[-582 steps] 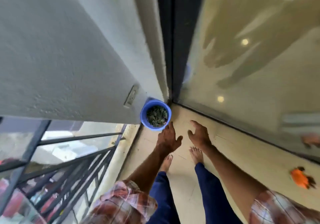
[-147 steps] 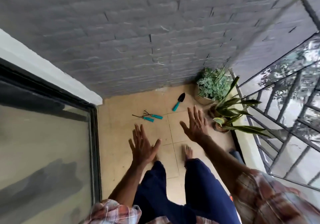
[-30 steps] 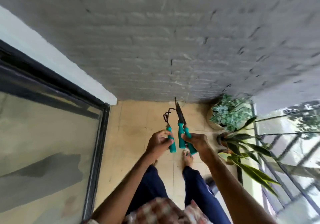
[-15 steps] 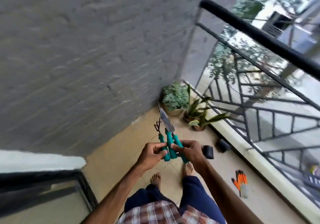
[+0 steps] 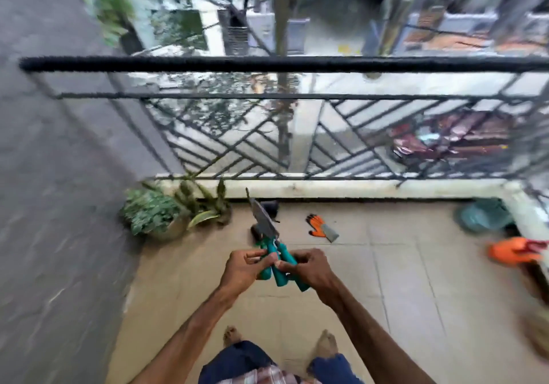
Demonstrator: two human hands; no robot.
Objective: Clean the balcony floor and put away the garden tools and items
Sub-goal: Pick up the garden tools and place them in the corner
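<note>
Centre frame: left hand and right hand both curled round teal handles of tools, bunched together, held above floor. Trowel blade points up-frame toward railing. Other tool heads blurred, cannot tell. Orange glove lies on floor right of blade. Plants in left corner by wall.

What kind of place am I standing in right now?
Most likely a home's upper-floor balcony: a black metal railing with street and buildings beyond, a beige tiled floor, and potted plants in the corner. The left hand and right hand hold teal-handled garden tools.
</note>
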